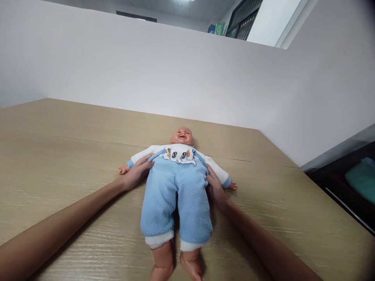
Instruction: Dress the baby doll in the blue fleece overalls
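A baby doll [177, 181] lies on its back on the wooden table [88, 156], its head away from me and its bare feet at the bottom edge of the view. It wears a fluffy light-blue and white outfit with a cat face on the chest. My left hand [137, 171] grips the doll's side at the waist, just below its white sleeve. On the opposite side, my right hand [216, 187] has its fingers pressed against the blue cloth. Both thumbs are hard to make out. The doll's arms are spread outward past my hands.
A white wall [175, 70] rises behind the table's far edge, with an opening above it. At the right, beyond the table's side, a dark-framed thing holds teal cloth [361, 177]. A green and blue item [219, 28] shows beyond the wall's top.
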A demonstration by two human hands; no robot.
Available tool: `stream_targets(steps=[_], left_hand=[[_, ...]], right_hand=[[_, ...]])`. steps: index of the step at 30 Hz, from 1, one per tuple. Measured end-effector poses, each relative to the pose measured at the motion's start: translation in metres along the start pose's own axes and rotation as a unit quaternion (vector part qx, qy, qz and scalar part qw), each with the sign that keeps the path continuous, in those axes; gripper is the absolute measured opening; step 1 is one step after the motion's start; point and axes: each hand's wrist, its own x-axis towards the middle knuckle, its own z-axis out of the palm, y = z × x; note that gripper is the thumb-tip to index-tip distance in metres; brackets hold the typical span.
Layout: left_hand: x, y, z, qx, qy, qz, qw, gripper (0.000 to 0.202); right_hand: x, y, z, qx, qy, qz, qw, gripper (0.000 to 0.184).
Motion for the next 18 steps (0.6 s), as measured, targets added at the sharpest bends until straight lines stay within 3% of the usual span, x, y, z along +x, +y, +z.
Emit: stream_targets(steps=[4,8,13,18], left_hand=[[0.003,0.005,-0.013,0.103,-0.026,0.054,0.993,0.023],[0.004,0.002,-0.014,0.038,-0.037,0.066,0.996,0.024],[0.002,0.002,-0.007,0.057,-0.008,0.065,0.996,0.032],[0.002,0.004,-0.003,0.119,0.015,0.112,0.987,0.039]], right_hand=[[0.004,0.0,-0.01,-0.003,-0.025,-0.016,1.0,0.036],[0.004,-0.01,-0.007,0.006,-0.024,-0.022,0.999,0.042],[0.005,-0.021,-0.001,0.003,-0.028,-0.003,1.0,0.048],[0.011,-0.018,-0.008,-0.005,-0.054,0.039,0.998,0.044]])
